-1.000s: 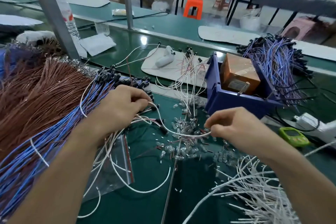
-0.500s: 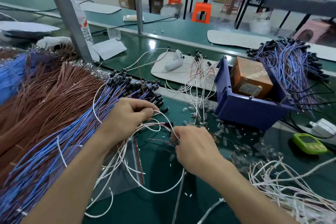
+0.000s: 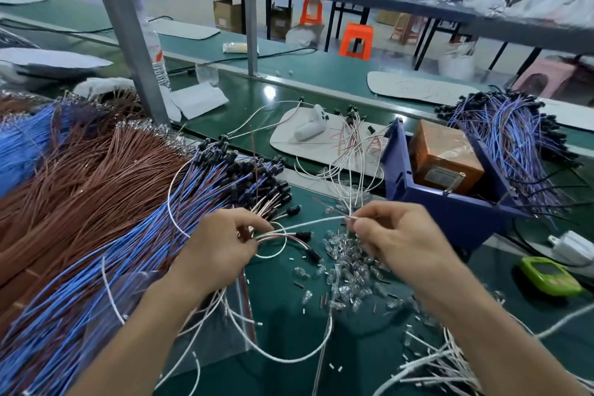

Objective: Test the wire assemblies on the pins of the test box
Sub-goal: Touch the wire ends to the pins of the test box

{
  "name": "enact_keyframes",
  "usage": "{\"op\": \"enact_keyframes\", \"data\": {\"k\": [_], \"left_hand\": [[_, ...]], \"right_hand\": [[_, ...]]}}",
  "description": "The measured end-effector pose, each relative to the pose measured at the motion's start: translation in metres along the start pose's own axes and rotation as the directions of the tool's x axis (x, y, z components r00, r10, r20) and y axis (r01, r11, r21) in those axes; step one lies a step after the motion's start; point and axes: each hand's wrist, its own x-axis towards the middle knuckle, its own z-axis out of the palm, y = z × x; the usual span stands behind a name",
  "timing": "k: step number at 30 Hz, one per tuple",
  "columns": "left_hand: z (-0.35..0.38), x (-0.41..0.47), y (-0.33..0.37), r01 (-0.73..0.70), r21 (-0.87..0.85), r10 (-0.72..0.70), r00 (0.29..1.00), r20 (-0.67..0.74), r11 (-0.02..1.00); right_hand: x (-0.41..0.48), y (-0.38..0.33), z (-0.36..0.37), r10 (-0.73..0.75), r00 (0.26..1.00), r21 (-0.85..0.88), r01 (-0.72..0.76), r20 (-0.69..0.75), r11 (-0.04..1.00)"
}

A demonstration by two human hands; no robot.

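the left hand [image 3: 221, 244] is in the middle of the green worktop [image 3: 279, 305], with its fingers curled round a bunch of thin wires [image 3: 279, 236] that have little black ends. the right hand [image 3: 398, 241] is just beside it, toward the right edge, and it pinches the tip of a white wire [image 3: 316, 221] between thumb and fingers. the white wire runs from one hand to the other, and the hands do not touch. under the right hand lies a heap of tiny clear bulbs [image 3: 348, 270], spread on the worktop. the test box [image 3: 445, 161] is brown and sits inside a blue bin [image 3: 450, 215], which stands behind the right hand, closer to the far edge. neither hand touches the box. a big pile of blue wires [image 3: 112, 254] with black ends fills the left side, and a pile of brown wires [image 3: 80, 183] lies past it by the left edge. a heap of purple wires [image 3: 514, 141] lies to the right of the blue bin. near the right edge are a small green gadget [image 3: 549, 276] and a white plug [image 3: 569, 246]. loose white wires [image 3: 443, 366] lie at the near right corner. a clear bag [image 3: 234, 341] lies flat by the left arm, toward the near edge. a white pad [image 3: 289, 145] lies toward the far edge with a small white thing [image 3: 310, 125] on it, and a grey post [image 3: 128, 32] stands up at the far left.
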Motion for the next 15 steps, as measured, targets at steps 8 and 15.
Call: {"op": "enact_keyframes", "data": {"k": [8,15], "left_hand": [[-0.008,-0.001,-0.005,0.065,0.126,-0.065,0.998,-0.007,0.99],[-0.002,-0.01,0.066,-0.209,-0.068,0.176,0.929,-0.327,0.976]], "right_hand": [[-0.018,0.001,-0.065,0.029,0.984,0.17,0.001,-0.176,0.986],[-0.035,-0.003,-0.075,-0.038,0.988,0.037,0.044,-0.149,0.998]]}}
